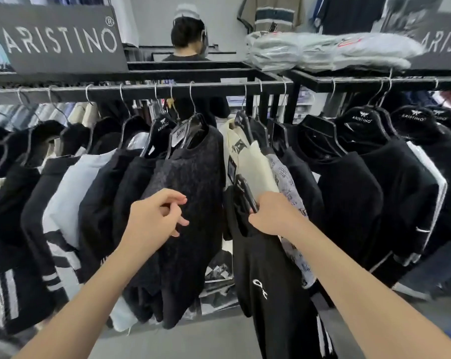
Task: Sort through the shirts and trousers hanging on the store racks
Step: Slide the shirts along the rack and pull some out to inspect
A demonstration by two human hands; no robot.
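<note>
We're clutching the black logo tee (pixel 265 281) at its collar with the right grip (pixel 273 216), low under the rail (pixel 167 90). The left grip (pixel 154 218) is hovering loosely curled and empty by the speckled tee (pixel 193 172). Yanking is probably risking a snag on the cream shirt (pixel 255 167).

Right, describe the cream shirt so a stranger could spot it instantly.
Find the rail under the big Aristino sign. Follow it right to above the right hand gripping a black shirt. The cream shirt hangs there; its neighbours are black or printed white.
</note>
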